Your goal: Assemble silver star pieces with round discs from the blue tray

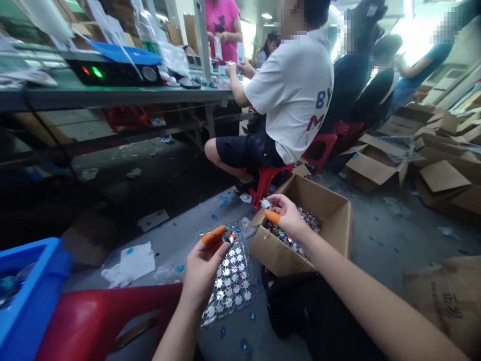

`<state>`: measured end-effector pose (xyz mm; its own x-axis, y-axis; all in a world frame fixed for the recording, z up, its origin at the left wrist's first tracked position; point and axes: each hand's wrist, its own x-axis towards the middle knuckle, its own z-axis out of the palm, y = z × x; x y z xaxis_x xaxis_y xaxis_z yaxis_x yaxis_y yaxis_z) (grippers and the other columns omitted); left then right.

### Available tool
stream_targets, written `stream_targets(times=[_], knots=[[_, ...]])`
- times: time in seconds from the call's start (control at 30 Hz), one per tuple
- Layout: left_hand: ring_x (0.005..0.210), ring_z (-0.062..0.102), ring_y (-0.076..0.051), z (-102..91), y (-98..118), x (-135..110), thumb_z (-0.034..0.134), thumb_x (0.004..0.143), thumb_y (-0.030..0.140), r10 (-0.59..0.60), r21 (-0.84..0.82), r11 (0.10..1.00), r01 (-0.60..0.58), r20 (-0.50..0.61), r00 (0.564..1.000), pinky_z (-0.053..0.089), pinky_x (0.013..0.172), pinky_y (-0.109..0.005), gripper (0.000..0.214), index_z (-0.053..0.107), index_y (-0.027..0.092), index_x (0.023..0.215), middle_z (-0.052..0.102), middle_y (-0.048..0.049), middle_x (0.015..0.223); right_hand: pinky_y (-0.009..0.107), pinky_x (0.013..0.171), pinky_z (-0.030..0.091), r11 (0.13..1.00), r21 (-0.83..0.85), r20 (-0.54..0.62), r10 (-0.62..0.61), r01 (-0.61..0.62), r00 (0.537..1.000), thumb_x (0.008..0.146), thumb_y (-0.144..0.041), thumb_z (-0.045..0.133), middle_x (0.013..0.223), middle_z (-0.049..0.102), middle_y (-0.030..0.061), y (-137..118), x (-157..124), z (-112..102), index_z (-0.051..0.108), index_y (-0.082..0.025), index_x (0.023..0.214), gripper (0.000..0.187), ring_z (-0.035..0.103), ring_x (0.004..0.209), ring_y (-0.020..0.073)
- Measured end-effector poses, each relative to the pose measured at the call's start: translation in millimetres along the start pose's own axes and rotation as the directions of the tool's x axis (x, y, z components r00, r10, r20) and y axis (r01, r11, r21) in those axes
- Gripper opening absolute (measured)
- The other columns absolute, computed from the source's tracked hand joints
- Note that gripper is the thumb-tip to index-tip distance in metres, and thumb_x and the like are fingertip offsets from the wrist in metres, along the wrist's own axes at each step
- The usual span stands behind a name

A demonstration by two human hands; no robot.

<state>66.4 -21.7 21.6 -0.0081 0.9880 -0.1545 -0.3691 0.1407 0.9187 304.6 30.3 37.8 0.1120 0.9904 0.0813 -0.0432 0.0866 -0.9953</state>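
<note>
Between the thumb and fingers of my left hand [205, 260] is a small round metal cap [227, 238], shiny inside. My right hand [287, 216] pinches a small white and silver gear-shaped piece [266, 204] above the near left edge of an open cardboard box [338, 220]. Orange finger covers show on both hands. Many small silver pieces [285, 235] fill the bottom of the box. Below my left hand, a clear tray [235, 288] holds rows of silver gear-shaped pieces on the floor.
A red stool [86, 321] and a blue bin [33, 291] stand at the left. A workbench [112, 98] runs along the back left. A person in a white shirt [296, 85] sits ahead on a red stool. Open cartons [376, 160] crowd the right; blue bits litter the floor.
</note>
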Motion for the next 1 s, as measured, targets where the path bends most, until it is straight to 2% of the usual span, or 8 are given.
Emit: stream_targets(times=[0.1, 0.2, 0.3, 0.43, 0.6, 0.7, 0.8, 1.0], knots=[[0.110, 0.069, -0.029, -7.2, 7.3, 3.6, 0.092, 0.063, 0.038, 0.095, 0.110, 0.990, -0.090, -0.041, 0.995, 0.052, 0.105, -0.045, 0.061, 0.070, 0.017, 0.117, 0.073, -0.0130, 0.115, 0.030, 0.074, 0.055, 0.989, -0.140, 0.054, -0.035, 0.042, 0.998, 0.071, -0.024, 0.078, 0.097, 0.066, 0.0050, -13.1, -22.2, 43.8, 0.057, -0.019, 0.112, 0.045, 0.064, 0.079, 0.0161], [0.110, 0.069, -0.028, -10.5, 8.7, 7.2, 0.090, 0.066, 0.037, 0.110, 0.098, 0.989, -0.107, -0.024, 0.994, 0.052, 0.105, -0.043, 0.062, 0.068, 0.016, 0.120, 0.073, -0.0134, 0.116, 0.033, 0.078, 0.055, 0.913, -0.352, 0.101, -0.182, 0.206, 0.978, 0.077, -0.016, 0.069, 0.108, 0.061, 0.0086, -17.4, -41.6, 64.8, 0.059, -0.019, 0.114, 0.039, 0.062, 0.084, 0.0175], [0.108, 0.069, -0.026, -10.4, 5.2, 10.0, 0.090, 0.066, 0.036, 0.089, 0.087, 0.992, -0.088, 0.002, 0.996, 0.053, 0.102, -0.041, 0.062, 0.067, 0.015, 0.120, 0.073, -0.0139, 0.114, 0.035, 0.083, 0.055, 0.815, -0.465, 0.230, -0.265, 0.345, 0.936, 0.076, -0.008, 0.063, 0.112, 0.057, 0.0096, -16.2, -49.0, 70.9, 0.060, -0.019, 0.114, 0.040, 0.061, 0.090, 0.0191], [0.106, 0.069, -0.025, -9.6, 0.9, 13.2, 0.089, 0.066, 0.034, 0.097, 0.102, 0.990, -0.095, -0.014, 0.995, 0.056, 0.098, -0.039, 0.059, 0.068, 0.014, 0.117, 0.073, -0.0137, 0.116, 0.037, 0.091, 0.055, 0.721, -0.530, 0.382, -0.267, 0.447, 0.885, 0.076, -0.003, 0.059, 0.116, 0.054, 0.0106, -14.5, -44.1, 73.1, 0.057, -0.019, 0.121, 0.047, 0.060, 0.098, 0.0213], [0.105, 0.070, -0.025, -8.0, -2.3, 15.1, 0.090, 0.065, 0.032, 0.085, 0.065, 0.994, -0.084, -0.013, 0.996, 0.057, 0.097, -0.040, 0.060, 0.068, 0.013, 0.117, 0.073, -0.0140, 0.113, 0.037, 0.092, 0.054, 0.648, -0.559, 0.487, -0.247, 0.516, 0.838, 0.077, 0.001, 0.055, 0.118, 0.053, 0.0111, -18.9, -41.1, 76.0, 0.056, -0.020, 0.126, 0.053, 0.060, 0.102, 0.0226], [0.103, 0.071, -0.025, -5.5, -4.0, 14.6, 0.090, 0.064, 0.031, 0.075, 0.034, 0.997, -0.074, -0.015, 0.997, 0.057, 0.097, -0.040, 0.060, 0.067, 0.012, 0.116, 0.074, -0.0141, 0.111, 0.036, 0.091, 0.055, 0.654, -0.531, 0.536, -0.233, 0.539, 0.811, 0.079, 0.003, 0.053, 0.118, 0.053, 0.0107, -22.5, -43.9, 76.5, 0.054, -0.021, 0.130, 0.057, 0.060, 0.103, 0.0223], [0.102, 0.071, -0.026, -3.7, -4.9, 13.4, 0.090, 0.064, 0.031, 0.077, 0.021, 0.997, -0.076, -0.008, 0.997, 0.057, 0.096, -0.041, 0.058, 0.067, 0.011, 0.113, 0.074, -0.0150, 0.109, 0.035, 0.091, 0.055, 0.707, -0.465, 0.568, -0.224, 0.533, 0.792, 0.079, 0.004, 0.053, 0.118, 0.054, 0.0096, -23.6, -45.1, 74.4, 0.051, -0.022, 0.135, 0.062, 0.060, 0.101, 0.0201], [0.104, 0.071, -0.027, -2.8, -5.5, 12.2, 0.090, 0.065, 0.030, 0.053, 0.009, 0.999, -0.053, 0.027, 0.998, 0.057, 0.096, -0.041, 0.058, 0.067, 0.011, 0.114, 0.074, -0.0154, 0.112, 0.032, 0.083, 0.057, 0.825, -0.346, 0.550, -0.207, 0.447, 0.809, 0.083, -0.004, 0.064, 0.121, 0.056, 0.0086, -17.7, -37.5, 64.8, 0.060, -0.023, 0.127, 0.048, 0.061, 0.087, 0.0147]])
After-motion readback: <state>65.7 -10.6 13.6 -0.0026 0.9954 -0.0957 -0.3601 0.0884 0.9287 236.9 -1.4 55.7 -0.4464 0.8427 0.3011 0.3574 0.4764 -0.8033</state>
